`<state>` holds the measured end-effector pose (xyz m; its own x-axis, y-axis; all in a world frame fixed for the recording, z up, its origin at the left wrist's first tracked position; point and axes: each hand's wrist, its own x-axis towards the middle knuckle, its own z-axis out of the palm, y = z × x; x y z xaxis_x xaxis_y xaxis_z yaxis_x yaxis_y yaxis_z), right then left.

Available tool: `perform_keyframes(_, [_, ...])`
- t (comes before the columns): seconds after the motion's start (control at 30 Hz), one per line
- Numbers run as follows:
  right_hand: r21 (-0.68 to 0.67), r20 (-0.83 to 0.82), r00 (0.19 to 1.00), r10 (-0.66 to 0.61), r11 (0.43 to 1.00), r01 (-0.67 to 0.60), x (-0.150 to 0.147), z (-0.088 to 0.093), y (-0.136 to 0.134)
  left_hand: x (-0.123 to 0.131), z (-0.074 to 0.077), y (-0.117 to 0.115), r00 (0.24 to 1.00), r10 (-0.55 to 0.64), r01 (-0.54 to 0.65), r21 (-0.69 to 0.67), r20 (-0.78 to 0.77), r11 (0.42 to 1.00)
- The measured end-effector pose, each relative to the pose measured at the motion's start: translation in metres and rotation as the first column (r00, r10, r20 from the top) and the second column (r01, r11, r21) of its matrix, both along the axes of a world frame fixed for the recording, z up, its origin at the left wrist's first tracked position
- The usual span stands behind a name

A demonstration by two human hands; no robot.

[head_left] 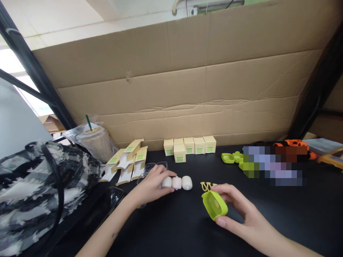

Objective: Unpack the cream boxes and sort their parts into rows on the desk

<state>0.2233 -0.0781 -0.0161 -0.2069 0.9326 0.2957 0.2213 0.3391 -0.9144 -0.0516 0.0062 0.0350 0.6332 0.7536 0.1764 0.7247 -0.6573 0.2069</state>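
Note:
My right hand (238, 210) grips a lime-green earbud case cover (214, 205) between thumb and fingers, its hollow side facing left and toward me. My left hand (155, 180) rests on the table with thumb and fingers around a whitish earbud case (166, 182), the left one of a row of three. Touching it on the right is a pale pink case (177, 182), then a cream-white case (187, 182). Just beyond my right fingertips lie small yellow strap loops (206, 185), partly hidden by the hand.
Small yellow boxes (194, 145) stand along the cardboard wall (187, 89). Flattened boxes (128, 160), a bagged drink cup (95, 142), eyeglasses (162, 165), a phone (107, 200) and a patterned bag (34, 196) are on the left. More green covers (228, 158) and orange scissors (292, 143) lie right.

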Motion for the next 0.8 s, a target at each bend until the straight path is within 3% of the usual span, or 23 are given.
perform_keyframes(0.37, [0.023, 0.037, 0.999, 0.029, 0.999, -0.029, 0.0032, 0.0006, 0.0014, 0.0007, 0.0018, 0.002, 0.995, -0.004, 0.015, 0.108, -0.1, 0.994])
perform_keyframes(0.8, [0.063, 0.049, 0.998, 0.027, 0.998, -0.03, 0.0033, 0.0039, 0.002, 0.0073, -0.0061, -0.0042, 0.979, -0.013, 0.053, 0.193, -0.202, 0.98])
